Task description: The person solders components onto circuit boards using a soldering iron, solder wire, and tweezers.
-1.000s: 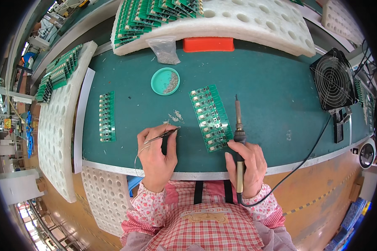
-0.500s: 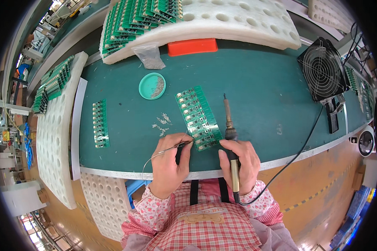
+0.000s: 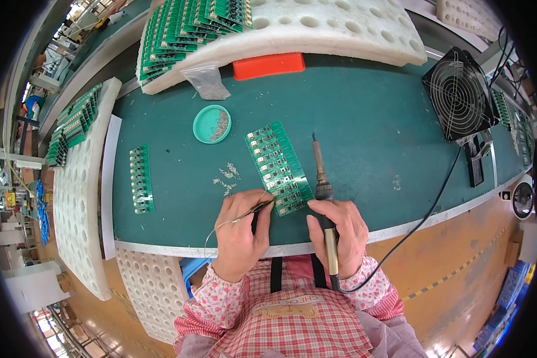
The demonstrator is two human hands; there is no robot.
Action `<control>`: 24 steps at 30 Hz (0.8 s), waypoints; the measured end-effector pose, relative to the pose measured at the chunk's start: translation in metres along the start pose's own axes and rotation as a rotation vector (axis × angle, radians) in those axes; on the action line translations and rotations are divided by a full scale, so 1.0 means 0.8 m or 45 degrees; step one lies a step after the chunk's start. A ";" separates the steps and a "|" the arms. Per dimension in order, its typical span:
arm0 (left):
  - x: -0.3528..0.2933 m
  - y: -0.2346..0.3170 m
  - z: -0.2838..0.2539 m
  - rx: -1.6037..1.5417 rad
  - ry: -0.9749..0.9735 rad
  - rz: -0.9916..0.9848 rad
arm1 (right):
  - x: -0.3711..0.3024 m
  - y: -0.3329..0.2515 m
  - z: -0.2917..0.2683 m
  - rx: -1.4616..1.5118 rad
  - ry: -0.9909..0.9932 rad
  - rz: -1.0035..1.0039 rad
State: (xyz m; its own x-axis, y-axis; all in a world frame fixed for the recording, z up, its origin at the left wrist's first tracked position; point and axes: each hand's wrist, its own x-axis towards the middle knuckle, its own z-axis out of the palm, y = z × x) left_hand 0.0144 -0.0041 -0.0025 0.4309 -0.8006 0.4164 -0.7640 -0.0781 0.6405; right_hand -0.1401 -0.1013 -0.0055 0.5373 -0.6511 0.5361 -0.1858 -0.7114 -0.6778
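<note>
Between my left hand's (image 3: 242, 230) pinched fingers are dark-tipped tweezers (image 3: 261, 206) and a thin, curved solder wire (image 3: 211, 234); the fingers cover much of both. Those fingertips meet the near left edge of a green circuit board panel (image 3: 278, 169), which carries rows of small parts. My right hand (image 3: 344, 230) is wrapped around a soldering iron (image 3: 323, 190), its tip pointing away from me, to the right of the panel and apart from it. The right index fingertip is by the panel's near right corner. Loose small metal pieces (image 3: 227, 178) lie left of the panel.
A round green dish (image 3: 212, 125) of small pieces, a clear bag (image 3: 206, 82) and a red tray (image 3: 268, 65) stand farther back. Another board strip (image 3: 141, 179) lies left. White foam (image 3: 316, 42) holds many boards. A black fan (image 3: 459, 95) stands right; the iron's cord (image 3: 426, 218) trails near it.
The whole view has shifted slightly, so the table things appear a little farther left. Both hands keep their grips, and the iron stays beside the panel.
</note>
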 end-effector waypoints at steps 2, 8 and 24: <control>0.001 0.001 0.000 0.007 -0.004 0.006 | 0.000 0.000 0.000 0.003 -0.004 0.000; 0.001 0.000 0.000 0.015 -0.010 0.025 | -0.001 0.001 0.000 0.003 -0.011 -0.002; 0.002 0.002 0.000 -0.013 0.009 -0.037 | -0.024 0.001 -0.018 0.667 0.129 0.256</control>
State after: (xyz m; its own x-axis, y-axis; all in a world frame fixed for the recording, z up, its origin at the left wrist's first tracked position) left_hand 0.0137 -0.0055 -0.0010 0.4565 -0.7938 0.4019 -0.7460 -0.0954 0.6591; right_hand -0.1622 -0.0930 -0.0089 0.4475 -0.8003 0.3991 0.1707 -0.3616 -0.9166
